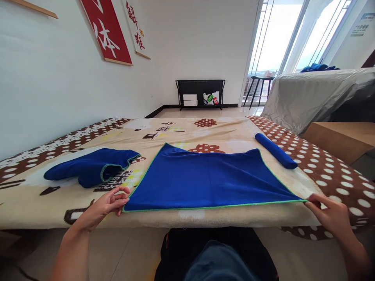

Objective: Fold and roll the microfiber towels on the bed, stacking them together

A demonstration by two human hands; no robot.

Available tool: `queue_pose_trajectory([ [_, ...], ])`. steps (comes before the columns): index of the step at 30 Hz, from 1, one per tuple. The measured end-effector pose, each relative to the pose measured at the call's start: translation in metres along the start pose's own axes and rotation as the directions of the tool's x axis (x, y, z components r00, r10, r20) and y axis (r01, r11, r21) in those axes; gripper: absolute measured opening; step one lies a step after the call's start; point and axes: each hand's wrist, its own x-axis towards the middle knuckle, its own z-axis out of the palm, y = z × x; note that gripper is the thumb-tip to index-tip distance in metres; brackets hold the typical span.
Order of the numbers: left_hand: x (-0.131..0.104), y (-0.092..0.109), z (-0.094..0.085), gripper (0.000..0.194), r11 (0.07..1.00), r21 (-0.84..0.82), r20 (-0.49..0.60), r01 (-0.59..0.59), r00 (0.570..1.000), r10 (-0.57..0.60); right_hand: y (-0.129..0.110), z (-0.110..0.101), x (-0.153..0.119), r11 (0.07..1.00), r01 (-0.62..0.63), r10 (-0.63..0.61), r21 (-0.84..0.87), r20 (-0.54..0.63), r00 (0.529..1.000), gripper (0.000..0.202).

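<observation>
A blue towel [202,177] with green stitched edging lies spread out on a patterned blanket [187,220]. My left hand [109,203] pinches its near left corner between thumb and fingers. At the near right corner, my right hand [329,210] grips the cloth, and the near edge runs straight between both hands. Creases fan out from the right corner. A second blue cloth [90,166] with the same green edging lies crumpled to the left. On the far right, a blue towel roll [275,151] rests on the blanket.
An open cardboard box [340,140] stands at the right beside the blanket-covered surface. Behind it is furniture under a plastic sheet [295,93], with blue cloth [319,68] on top. A black rack [200,88] and a black stool [259,89] stand farther back.
</observation>
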Motion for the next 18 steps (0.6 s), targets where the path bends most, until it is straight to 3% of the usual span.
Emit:
queue_pose_trajectory([
  [2, 0.003, 0.000, 0.000, 0.044, 0.997, 0.065, -0.022, 0.031, 0.999, -0.030, 0.004, 0.003, 0.005, 1.000, -0.016, 0.012, 0.026, 0.140, 0.990, 0.013],
  [4, 0.010, 0.000, -0.001, 0.050, 0.990, 0.129, -0.128, 0.055, 0.991, -0.038, 0.004, 0.007, 0.014, 0.998, -0.022, 0.011, 0.055, 0.199, 0.980, 0.015],
  [6, 0.020, 0.005, -0.001, 0.059, 0.979, 0.198, -0.283, 0.042, 0.959, 0.016, -0.003, 0.013, 0.024, 0.996, -0.040, 0.029, 0.084, 0.133, 0.991, 0.025],
  [8, 0.033, 0.014, 0.001, 0.065, 0.961, 0.276, -0.370, -0.010, 0.922, 0.116, -0.017, 0.019, 0.037, 0.990, -0.058, 0.046, 0.131, 0.091, 0.995, 0.032],
  [10, 0.049, 0.027, 0.005, 0.065, 0.940, 0.332, -0.350, -0.081, 0.915, 0.202, -0.033, 0.027, 0.052, 0.959, -0.080, 0.053, 0.272, 0.103, 0.993, 0.032],
  [14, 0.087, 0.050, 0.020, 0.059, 0.920, 0.359, -0.257, -0.157, 0.931, 0.259, -0.059, 0.039, 0.087, 0.799, -0.118, 0.093, 0.590, 0.072, 0.993, 0.028],
  [18, 0.127, 0.059, 0.031, 0.054, 0.907, 0.390, -0.259, -0.159, 0.927, 0.273, -0.070, 0.046, 0.125, 0.741, -0.134, 0.144, 0.659, 0.040, 0.989, 0.021],
])
